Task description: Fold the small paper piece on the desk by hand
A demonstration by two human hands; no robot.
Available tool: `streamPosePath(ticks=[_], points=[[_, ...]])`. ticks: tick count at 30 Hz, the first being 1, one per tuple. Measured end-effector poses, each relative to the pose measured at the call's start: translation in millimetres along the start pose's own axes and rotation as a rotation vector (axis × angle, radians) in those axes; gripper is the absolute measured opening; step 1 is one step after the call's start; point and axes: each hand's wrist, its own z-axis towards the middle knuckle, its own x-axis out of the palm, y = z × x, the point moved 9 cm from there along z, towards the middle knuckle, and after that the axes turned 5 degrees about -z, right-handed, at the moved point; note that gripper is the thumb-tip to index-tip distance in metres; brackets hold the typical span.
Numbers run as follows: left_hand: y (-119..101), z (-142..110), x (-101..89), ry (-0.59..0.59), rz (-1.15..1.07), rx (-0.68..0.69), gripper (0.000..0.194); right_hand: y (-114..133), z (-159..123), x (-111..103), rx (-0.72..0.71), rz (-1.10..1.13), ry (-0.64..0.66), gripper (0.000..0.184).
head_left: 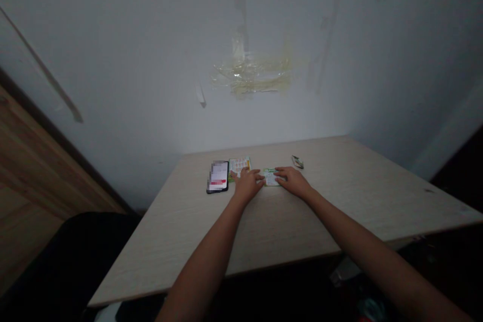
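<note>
At the far left, a wooden panel (26,181) leans into view beside the pale wall (132,60), with a dark, rounded shape (83,246) below it, too dim to identify. Next comes the light wood-grain table (181,236), whose back edge meets the wall. A phone (219,173) lies on it with its screen lit, part of that screen blurred out.

Just right of the phone, a printed sheet (240,164) with green edging lies flat, its near part covered by the person's left hand (247,184). That hand is palm down, fingers spread; the thumb side is over the sheet, and the other fingers point right, reaching the left edge of a small printed piece (270,177).

This piece, white and green, lies on the table between the two hands. Above it, strips of clear and yellowed tape (256,75) cling to the wall. The person's right hand (293,181) comes in from the other side, fingers slightly apart and laid over the piece's right part; whether the fingertips pinch its edge, one cannot tell. Just beyond the right hand, a small crumpled scrap (298,162) rests on the table.
</note>
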Motion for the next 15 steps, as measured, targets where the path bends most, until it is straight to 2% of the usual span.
streamPosePath(ticks=[9, 15], points=[[-11.8, 6.7, 4.7, 0.035, 0.090, 0.151, 0.029, -5.1, 1.1, 4.3, 0.006, 0.035, -0.025, 0.033], [-11.0, 8.4, 10.9, 0.069, 0.088, 0.165, 0.038, -11.1, 1.2, 3.0, 0.033, 0.106, -0.078, 0.030]])
